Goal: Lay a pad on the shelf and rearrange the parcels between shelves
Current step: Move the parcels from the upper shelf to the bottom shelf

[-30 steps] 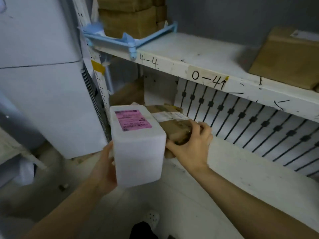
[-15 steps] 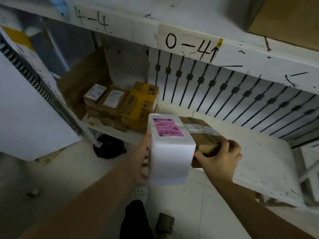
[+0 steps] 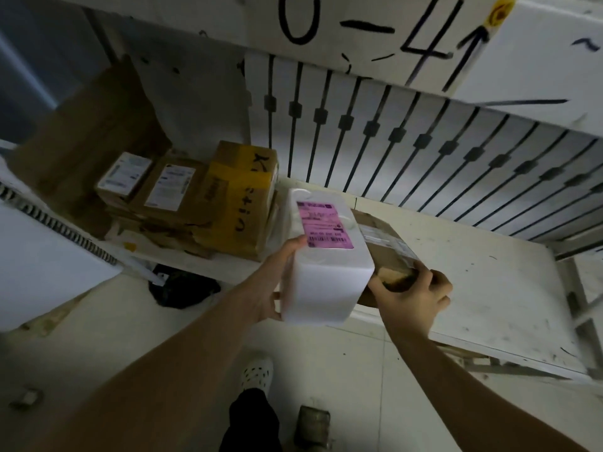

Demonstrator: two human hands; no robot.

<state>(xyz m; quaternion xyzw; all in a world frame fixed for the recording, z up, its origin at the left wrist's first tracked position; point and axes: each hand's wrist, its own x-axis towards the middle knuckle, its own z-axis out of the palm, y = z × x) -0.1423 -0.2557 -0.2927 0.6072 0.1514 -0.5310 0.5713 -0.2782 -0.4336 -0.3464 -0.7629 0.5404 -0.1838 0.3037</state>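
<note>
Both grips closed: left hand [image 3: 275,283] holds white parcel [image 3: 328,275], right hand [image 3: 416,300] holds brown parcel [image 3: 386,247]

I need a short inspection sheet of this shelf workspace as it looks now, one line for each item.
Surface: scuffed white lower shelf board.
Job's things: white foam box with pink label; brown cardboard parcel beside it, at the board's front edge.
Clutter: stack of brown cardboard parcels at left; black bag on the floor.
Grippers: left hand holds the foam box; right hand grips the parcel.
Cables: nothing seen.
Surroundings: upper shelf edge marked 0-4; white tiled floor.
</note>
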